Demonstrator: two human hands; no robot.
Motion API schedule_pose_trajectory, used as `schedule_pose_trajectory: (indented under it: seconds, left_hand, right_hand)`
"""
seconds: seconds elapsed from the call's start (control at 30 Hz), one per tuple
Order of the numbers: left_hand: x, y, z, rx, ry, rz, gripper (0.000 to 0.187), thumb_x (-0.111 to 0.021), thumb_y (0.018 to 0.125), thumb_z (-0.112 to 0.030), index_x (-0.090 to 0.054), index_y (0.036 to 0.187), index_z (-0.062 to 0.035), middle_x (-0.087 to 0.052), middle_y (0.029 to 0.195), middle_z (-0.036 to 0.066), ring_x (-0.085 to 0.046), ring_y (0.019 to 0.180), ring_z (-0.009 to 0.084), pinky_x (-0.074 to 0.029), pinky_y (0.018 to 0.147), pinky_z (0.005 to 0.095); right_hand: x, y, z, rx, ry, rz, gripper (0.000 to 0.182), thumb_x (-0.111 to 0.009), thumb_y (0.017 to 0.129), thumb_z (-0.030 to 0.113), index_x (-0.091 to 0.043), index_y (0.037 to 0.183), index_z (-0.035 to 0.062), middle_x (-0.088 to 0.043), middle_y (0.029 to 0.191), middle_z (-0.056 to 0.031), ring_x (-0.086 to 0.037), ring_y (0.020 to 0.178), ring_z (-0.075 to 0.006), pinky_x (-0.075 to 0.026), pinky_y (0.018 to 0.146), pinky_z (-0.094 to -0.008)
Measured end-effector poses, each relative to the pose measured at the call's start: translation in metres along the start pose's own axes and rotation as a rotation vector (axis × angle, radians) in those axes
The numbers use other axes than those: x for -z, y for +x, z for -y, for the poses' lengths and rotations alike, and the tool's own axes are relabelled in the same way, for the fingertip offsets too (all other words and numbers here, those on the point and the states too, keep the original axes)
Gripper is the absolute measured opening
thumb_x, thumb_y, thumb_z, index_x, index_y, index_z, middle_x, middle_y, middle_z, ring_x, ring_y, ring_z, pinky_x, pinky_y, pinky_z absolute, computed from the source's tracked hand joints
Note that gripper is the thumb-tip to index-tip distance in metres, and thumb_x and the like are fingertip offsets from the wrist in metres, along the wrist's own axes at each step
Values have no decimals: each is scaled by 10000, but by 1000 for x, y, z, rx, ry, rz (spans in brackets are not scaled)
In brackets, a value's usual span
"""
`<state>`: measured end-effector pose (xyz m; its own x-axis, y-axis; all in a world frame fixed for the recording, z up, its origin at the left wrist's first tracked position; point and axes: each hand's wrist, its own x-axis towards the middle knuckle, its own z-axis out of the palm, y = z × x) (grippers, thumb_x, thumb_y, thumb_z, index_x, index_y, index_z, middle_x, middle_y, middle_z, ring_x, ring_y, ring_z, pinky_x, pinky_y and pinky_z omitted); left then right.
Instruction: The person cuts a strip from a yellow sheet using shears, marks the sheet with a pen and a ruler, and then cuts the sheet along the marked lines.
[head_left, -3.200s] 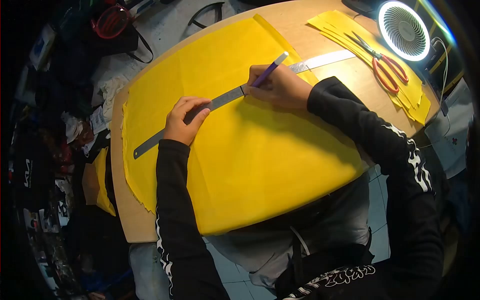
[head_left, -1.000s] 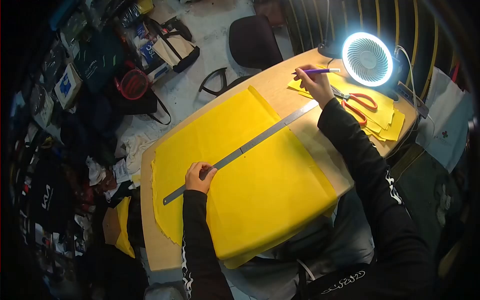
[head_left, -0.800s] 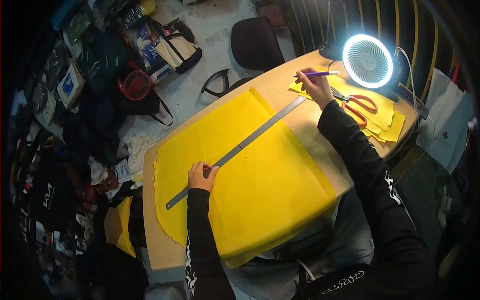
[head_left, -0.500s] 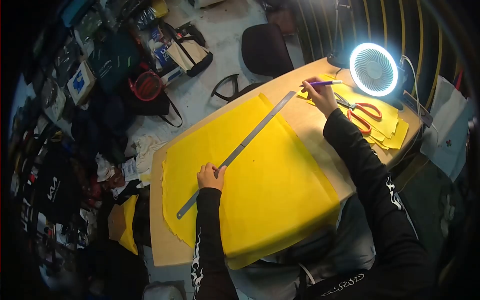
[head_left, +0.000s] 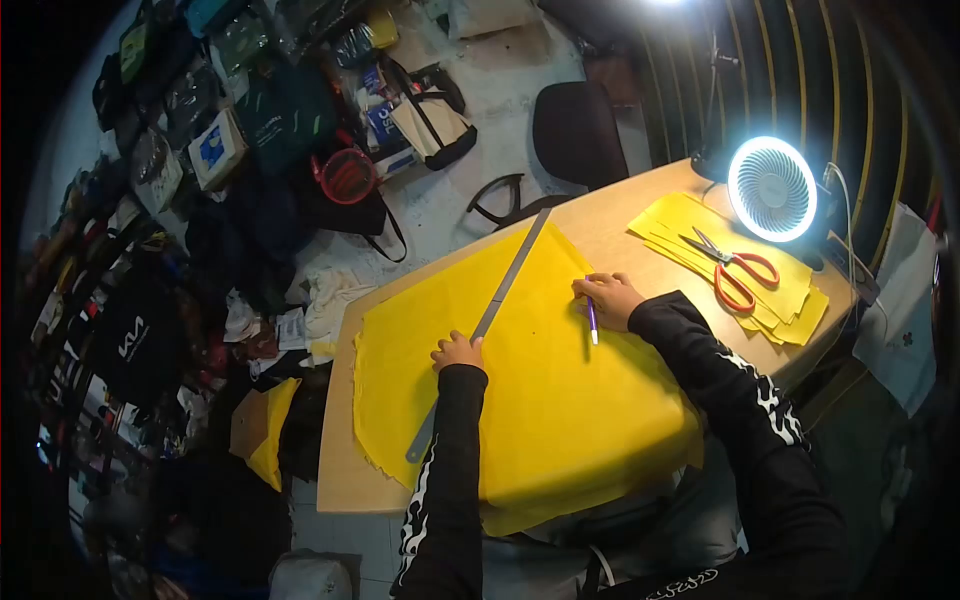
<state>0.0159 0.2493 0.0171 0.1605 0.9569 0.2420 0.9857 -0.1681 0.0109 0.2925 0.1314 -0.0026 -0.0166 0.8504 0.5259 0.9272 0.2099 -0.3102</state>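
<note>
A large yellow fabric sheet (head_left: 560, 400) lies over the table, its near edge hanging over the front. Across its left part runs a long metal ruler (head_left: 515, 265), tilted, its far end reaching past the cloth. My left hand (head_left: 458, 352) is closed on the ruler below its middle, and my sleeve covers part of the ruler's lower length. To the right, my right hand (head_left: 610, 300) rests by the cloth's right edge, fingers closed round a purple pen (head_left: 592, 318) with a white end pointing toward me.
Orange-handled scissors (head_left: 735, 270) lie on a stack of yellow fabric pieces (head_left: 680, 215) at the right of the table (head_left: 345, 480). A lit ring-shaped fan lamp (head_left: 772, 190) stands behind them. Beyond the table are a dark chair (head_left: 580, 130) and several bags on the floor.
My right hand has come back from the ruler's far end to the cloth's right edge, its pen now pointing down. The ruler has turned steeper under my left hand. The view has shifted.
</note>
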Motion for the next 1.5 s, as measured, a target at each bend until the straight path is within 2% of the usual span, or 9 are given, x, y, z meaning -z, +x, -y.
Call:
schedule_pose_trajectory:
  seconds: [0.13, 0.27, 0.4, 0.53, 0.63, 0.73, 0.83, 0.93, 1.5]
  left_hand:
    - [-5, 0, -7, 6, 31, -54, 521, -583, 870, -472, -563, 1065, 11, -629, 983, 211, -619, 914, 368, -503, 796, 434]
    - [1, -17, -24, 0, 70, -46, 493, -597, 865, -439, -570, 1041, 21, -639, 934, 212, -640, 859, 366, -528, 746, 420]
    - [29, -47, -38, -48, -150, 211, 517, -593, 875, -366, -506, 1191, 35, -579, 1106, 202, -561, 1011, 387, -476, 874, 480]
    - [29, -74, -44, -156, -143, 132, 560, -625, 837, -405, -518, 1163, 37, -517, 1193, 221, -477, 1125, 376, -468, 860, 502]
    - [36, -81, -45, -98, -169, 209, 642, -603, 834, -458, -469, 1251, 10, -474, 1263, 241, -446, 1174, 389, -369, 954, 545]
    - [12, -84, -34, -193, -274, 51, 672, -516, 888, -475, -347, 1395, -68, -339, 1437, 186, -297, 1334, 363, -249, 1009, 614]
    - [13, -78, -31, -275, -162, 322, 667, -394, 930, -511, -236, 1464, -145, -183, 1540, 115, -162, 1416, 323, -117, 1036, 658]
    - [16, -84, -27, -335, -132, 337, 629, -324, 948, -517, -250, 1462, -160, -155, 1553, 100, -129, 1428, 320, -110, 1019, 688]
    - [37, -176, 2, -556, -223, 196, 609, -407, 937, -460, -302, 1448, -145, -244, 1524, 120, -186, 1409, 351, -115, 1010, 677]
  right_hand:
    - [0, 1, 5, -84, 23, 28, 242, -554, 872, 321, -507, 1035, 148, -618, 1056, -59, -525, 1154, -261, -346, 927, -449]
    - [-7, -4, 5, -93, -9, -16, 248, -535, 872, 287, -494, 1069, 141, -611, 1079, -61, -515, 1180, -252, -341, 944, -441]
    - [-6, -4, 4, -99, -11, -11, 257, -533, 868, 284, -493, 1080, 143, -611, 1086, -64, -512, 1186, -250, -333, 963, -448]
    - [-9, -3, 1, -101, -54, -2, 277, -539, 866, 298, -493, 1091, 142, -609, 1100, -60, -515, 1184, -253, -336, 965, -453]
    - [-10, -3, 0, -99, -84, 15, 341, -552, 882, 334, -487, 1142, 122, -603, 1112, -33, -503, 1197, -253, -339, 968, -448]
    - [-11, -4, -2, -89, -68, -10, 346, -553, 880, 337, -481, 1146, 127, -606, 1105, -25, -509, 1190, -238, -341, 971, -447]
    - [-10, -3, -2, -106, -49, -8, 351, -548, 875, 346, -480, 1142, 129, -608, 1097, -31, -517, 1176, -236, -347, 967, -449]
    - [-8, -2, -2, -127, -26, 7, 326, -530, 878, 361, -482, 1104, 132, -608, 1099, -63, -514, 1179, -254, -341, 974, -451]
    - [-13, -2, -6, -106, -22, -61, 325, -558, 849, 366, -490, 1063, 131, -599, 1030, -66, -547, 1095, -231, -339, 955, -416]
